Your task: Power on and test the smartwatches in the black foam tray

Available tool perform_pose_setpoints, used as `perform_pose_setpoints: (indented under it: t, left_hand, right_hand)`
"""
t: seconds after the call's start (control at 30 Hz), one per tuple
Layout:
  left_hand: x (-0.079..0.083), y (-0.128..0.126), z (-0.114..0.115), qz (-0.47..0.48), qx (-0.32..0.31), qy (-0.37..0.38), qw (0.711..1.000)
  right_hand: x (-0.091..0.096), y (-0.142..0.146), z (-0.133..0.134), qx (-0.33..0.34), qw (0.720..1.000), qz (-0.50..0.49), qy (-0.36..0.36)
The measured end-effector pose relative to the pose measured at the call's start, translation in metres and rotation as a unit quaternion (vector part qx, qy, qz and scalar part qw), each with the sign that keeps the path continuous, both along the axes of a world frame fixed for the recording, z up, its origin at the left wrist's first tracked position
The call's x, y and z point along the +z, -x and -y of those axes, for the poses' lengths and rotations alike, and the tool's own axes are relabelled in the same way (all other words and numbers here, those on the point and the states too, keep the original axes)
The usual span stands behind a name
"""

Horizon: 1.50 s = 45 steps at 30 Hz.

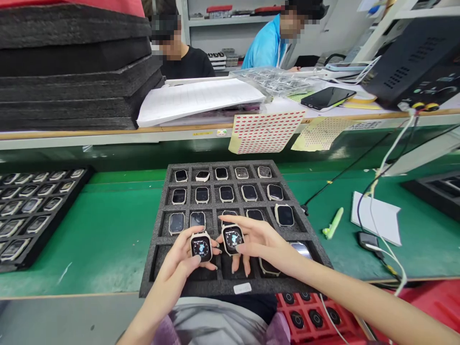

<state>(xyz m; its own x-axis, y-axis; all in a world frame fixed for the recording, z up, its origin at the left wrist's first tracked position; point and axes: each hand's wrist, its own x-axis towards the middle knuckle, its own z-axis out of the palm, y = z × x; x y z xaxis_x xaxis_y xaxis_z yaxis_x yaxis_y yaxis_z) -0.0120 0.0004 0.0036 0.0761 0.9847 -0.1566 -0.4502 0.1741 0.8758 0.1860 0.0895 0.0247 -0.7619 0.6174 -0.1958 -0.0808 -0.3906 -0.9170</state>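
My left hand (179, 254) grips a smartwatch case (201, 248) with a pale frame and a lit watch face, thumb at its lower edge. A second lit smartwatch case (233, 239) is held in my right hand (262, 242), with the thumb over its lower right corner. Both are strapless, side by side just above the front of a black foam tray (153, 235). Rows of similar dark-screened watches, such as one smartwatch (284, 215) at the right, sit in the tray's compartments. My right hand and forearm partly cover the front-right ones.
Another watch-filled foam tray (84, 177) lies left on the green bench (118, 201). Cables (381, 191), a white paper (377, 215) and a green-handled tool (333, 224) lie right. A red tray (287, 318) is below. Two people sit behind the shelf, which bears stacked foam (72, 76) and a phone (327, 98).
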Motion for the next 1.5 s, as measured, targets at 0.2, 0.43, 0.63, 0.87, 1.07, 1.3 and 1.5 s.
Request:
perform_pose_setpoints:
  t: [0.2,0.43,0.63,0.87,1.07,1.3,1.5]
  left_hand:
    - [0.000,-0.001,0.001,-0.037,-0.022,-0.002,0.999]
    - [-0.002,-0.002,0.001,-0.049,-0.014,-0.014,0.999]
    - [-0.003,-0.001,0.001,-0.050,-0.017,-0.016,0.998]
    - [0.001,0.000,0.001,-0.021,-0.010,-0.015,1.000]
    - [0.007,-0.002,0.003,-0.025,-0.016,-0.024,0.999]
    - [0.010,-0.002,0.001,-0.039,-0.027,-0.027,0.999]
    - [0.008,-0.002,0.001,-0.044,-0.031,-0.035,0.998]
  right_hand:
    - [-0.001,0.001,0.000,-0.012,1.000,0.002,0.012]
    - [-0.001,0.001,0.002,-0.011,1.000,0.014,-0.011]
    - [-0.002,0.002,0.005,-0.008,0.995,0.057,-0.078]
    - [0.007,-0.005,0.009,0.063,0.959,0.154,-0.229]
    - [0.024,-0.007,0.011,0.142,0.799,0.253,-0.527]
    - [0.033,-0.043,0.011,0.081,0.749,0.323,-0.572]
    - [0.018,-0.066,0.023,0.049,0.691,0.412,-0.592]
